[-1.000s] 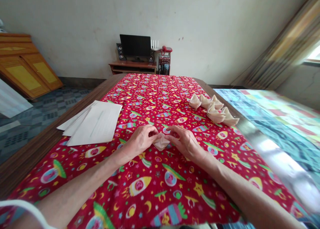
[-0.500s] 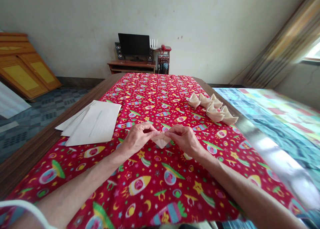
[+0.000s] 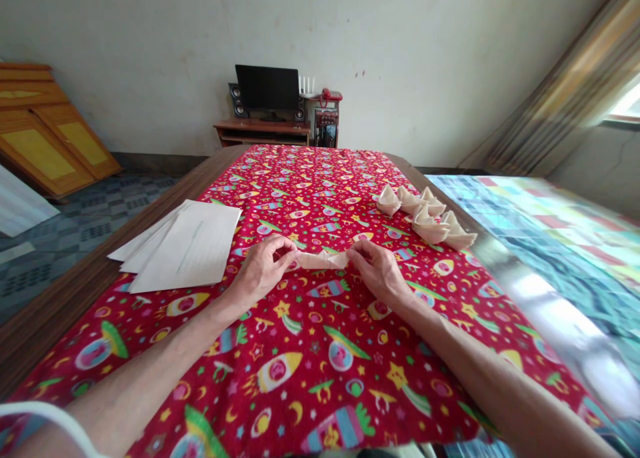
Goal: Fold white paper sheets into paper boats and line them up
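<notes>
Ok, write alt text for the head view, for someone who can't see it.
A left hand and right hand hold a folded paper by its opposite ends over a red patterned cloth. Overlapping sheets lie to the left, and a cluster of folded pieces sits to the right.

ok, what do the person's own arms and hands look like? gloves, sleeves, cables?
Left hand and right hand: five-fingered, ungloved. Left forearm and right forearm: bare, no sleeves, watch or bracelet visible. A white curved strip crosses the lower-left corner; can't tell whether it's a cable or worn.
</notes>
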Demonstrator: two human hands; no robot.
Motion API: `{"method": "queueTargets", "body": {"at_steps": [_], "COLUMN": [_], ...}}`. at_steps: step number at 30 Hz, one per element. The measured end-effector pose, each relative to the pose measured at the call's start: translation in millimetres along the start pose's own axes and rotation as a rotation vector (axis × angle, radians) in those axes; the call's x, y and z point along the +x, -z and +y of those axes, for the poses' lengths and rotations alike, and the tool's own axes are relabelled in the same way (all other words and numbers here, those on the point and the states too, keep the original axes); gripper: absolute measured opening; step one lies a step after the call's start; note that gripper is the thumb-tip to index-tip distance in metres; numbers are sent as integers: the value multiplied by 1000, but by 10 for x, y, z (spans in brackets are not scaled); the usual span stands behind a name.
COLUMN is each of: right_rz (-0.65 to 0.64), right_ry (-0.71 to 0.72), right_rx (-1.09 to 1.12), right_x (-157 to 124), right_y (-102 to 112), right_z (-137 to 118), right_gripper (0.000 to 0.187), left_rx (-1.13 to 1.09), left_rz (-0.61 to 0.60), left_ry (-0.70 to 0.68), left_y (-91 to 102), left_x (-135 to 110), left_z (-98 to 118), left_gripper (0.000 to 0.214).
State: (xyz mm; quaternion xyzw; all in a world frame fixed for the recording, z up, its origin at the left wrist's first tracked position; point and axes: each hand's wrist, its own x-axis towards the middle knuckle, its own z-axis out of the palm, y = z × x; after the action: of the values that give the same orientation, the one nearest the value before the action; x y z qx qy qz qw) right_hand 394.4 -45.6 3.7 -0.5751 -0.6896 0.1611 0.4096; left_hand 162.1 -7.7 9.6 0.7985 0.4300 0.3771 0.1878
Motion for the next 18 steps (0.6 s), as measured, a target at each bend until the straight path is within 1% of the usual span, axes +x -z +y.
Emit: {"method": "queueTargets", "body": {"at_steps": [3, 5, 9, 12, 13, 14, 16, 17, 18], "right_rz": [-8, -41, -110, -109, -111, -115, -112, -105, -99], "right_ry": [1, -14, -19, 5, 11, 16, 33, 47, 63], "right_rx": [-41, -95, -298, -433, -457, -473, -493, -499, -501], "right_x": [10, 12, 3, -4, -6, -7, -10, -13, -17], "right_y": [5, 1, -22, -42, -48, -53, -64, -70, -76], "right_z": [33, 45, 42, 36, 38, 42, 55, 64, 72], "right_gripper": [20, 19, 20, 19, 19, 19, 19, 19, 19], "left_rx": [74, 120, 247, 319, 333, 345, 370, 382, 395], "left_rz": [17, -5, -43, -59, -53, -41, -53, -92, -158], "left_ry": [-70, -102, -118, -115, -116, -127, -205, -269, -337], "left_y": [-12, -33, -108, -168, -181, -187, -179, -167, -152], "left_x": [1, -12, -42, -44, -42, -40, -43, -49, -60], "left_z": [-65, -106, -179, -204, -200, -187, -132, -92, -46], "left_gripper": [15, 14, 13, 10, 7, 8, 30, 39, 45]}}
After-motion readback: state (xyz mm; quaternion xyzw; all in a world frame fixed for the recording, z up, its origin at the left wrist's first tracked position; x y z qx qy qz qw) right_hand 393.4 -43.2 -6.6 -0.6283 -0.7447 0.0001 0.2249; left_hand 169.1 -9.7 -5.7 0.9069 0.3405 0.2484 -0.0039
